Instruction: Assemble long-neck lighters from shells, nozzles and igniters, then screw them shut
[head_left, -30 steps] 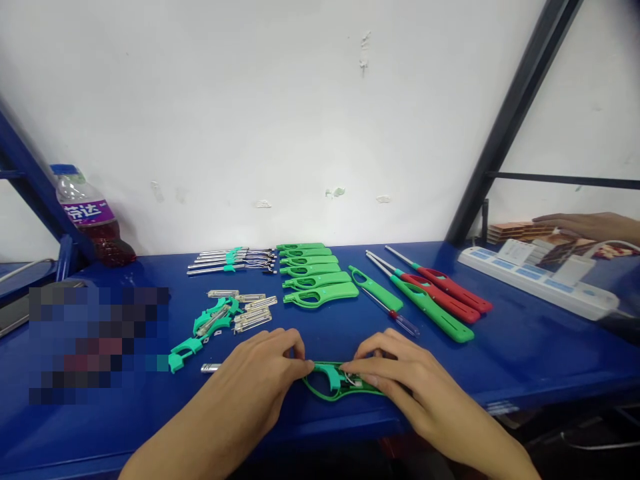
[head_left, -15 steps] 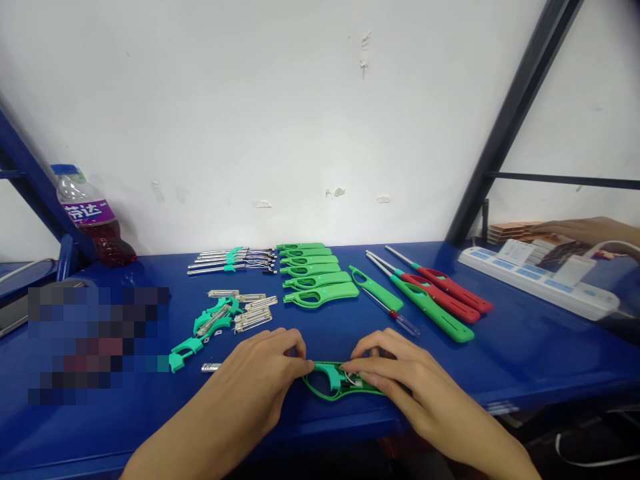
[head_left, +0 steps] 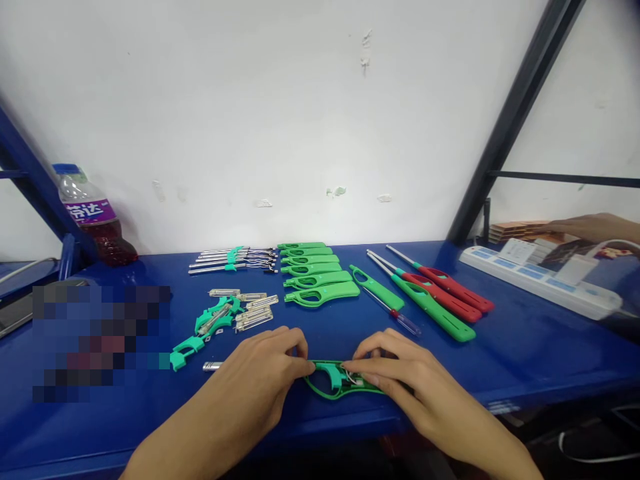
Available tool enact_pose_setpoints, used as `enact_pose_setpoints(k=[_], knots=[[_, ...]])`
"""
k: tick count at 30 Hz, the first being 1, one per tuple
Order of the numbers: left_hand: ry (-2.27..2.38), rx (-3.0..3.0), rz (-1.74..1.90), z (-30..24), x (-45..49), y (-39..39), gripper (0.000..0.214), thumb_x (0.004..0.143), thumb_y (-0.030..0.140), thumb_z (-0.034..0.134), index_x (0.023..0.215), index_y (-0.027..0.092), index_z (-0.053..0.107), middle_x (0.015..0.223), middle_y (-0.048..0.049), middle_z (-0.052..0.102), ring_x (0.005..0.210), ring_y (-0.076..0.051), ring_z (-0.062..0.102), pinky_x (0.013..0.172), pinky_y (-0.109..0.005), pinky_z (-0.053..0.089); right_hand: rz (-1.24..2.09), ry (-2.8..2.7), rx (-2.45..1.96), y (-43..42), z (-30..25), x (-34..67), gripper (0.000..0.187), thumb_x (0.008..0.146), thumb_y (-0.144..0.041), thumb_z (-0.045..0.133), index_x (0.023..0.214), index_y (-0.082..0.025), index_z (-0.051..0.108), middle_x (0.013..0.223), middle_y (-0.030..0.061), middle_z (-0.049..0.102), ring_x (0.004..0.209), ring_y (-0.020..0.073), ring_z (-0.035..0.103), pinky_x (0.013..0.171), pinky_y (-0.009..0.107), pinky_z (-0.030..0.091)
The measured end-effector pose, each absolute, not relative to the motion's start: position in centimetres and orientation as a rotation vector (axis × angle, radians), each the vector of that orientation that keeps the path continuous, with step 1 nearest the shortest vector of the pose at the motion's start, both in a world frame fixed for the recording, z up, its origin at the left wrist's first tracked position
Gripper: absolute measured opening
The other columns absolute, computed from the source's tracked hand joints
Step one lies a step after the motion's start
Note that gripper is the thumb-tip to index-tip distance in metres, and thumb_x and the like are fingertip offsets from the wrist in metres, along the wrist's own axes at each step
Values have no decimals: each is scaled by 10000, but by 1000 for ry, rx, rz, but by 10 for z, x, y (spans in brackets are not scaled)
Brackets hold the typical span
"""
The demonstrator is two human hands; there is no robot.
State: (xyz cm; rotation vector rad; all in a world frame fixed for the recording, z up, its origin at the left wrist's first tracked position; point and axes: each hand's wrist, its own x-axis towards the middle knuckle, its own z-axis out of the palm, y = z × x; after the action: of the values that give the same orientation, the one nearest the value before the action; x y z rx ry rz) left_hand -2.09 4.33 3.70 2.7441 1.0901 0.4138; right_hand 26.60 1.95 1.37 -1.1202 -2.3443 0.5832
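An opened green gas lighter [head_left: 320, 393] lies on its side near the table's front edge, its inside showing. A teal trigger [head_left: 334, 375] and white wires [head_left: 352, 377] sit in its shell. My left hand [head_left: 265, 367] is closed on the lighter's front end, thumb and forefinger by the trigger. Past its wrist side pokes the silver tip of a metal tube [head_left: 212, 366]. With fingertips at the wires, my right hand [head_left: 407, 370] closes over the rear part of the shell. Its fingers hide most of that end.
Behind my hands lie several green handle shells [head_left: 335, 291], metal tubes [head_left: 215, 268], teal triggers [head_left: 187, 348] and clear parts [head_left: 256, 319]. Rightward are a screwdriver [head_left: 407, 325], finished-looking lighters [head_left: 445, 320] and a power strip [head_left: 545, 277]. A bottle [head_left: 93, 217] stands left. Another person's hand [head_left: 595, 228] shows at right.
The view has shifted very slightly. Both hands keep the same places on the lighter, and no part has visibly moved.
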Motion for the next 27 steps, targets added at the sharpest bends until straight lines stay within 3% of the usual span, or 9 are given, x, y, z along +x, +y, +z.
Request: enact_pose_setpoints(k=[27], knots=[[1147,2701,384,39,-16,42,474,939,-95,516,1053,256,816,1047,-13,707,895,-188,681,785,-287,486,576,-2330,-1115,19,11,265,371,1174,-277,444,1401,-414,703,1280,1,689,1154,206,616,984,337,481]])
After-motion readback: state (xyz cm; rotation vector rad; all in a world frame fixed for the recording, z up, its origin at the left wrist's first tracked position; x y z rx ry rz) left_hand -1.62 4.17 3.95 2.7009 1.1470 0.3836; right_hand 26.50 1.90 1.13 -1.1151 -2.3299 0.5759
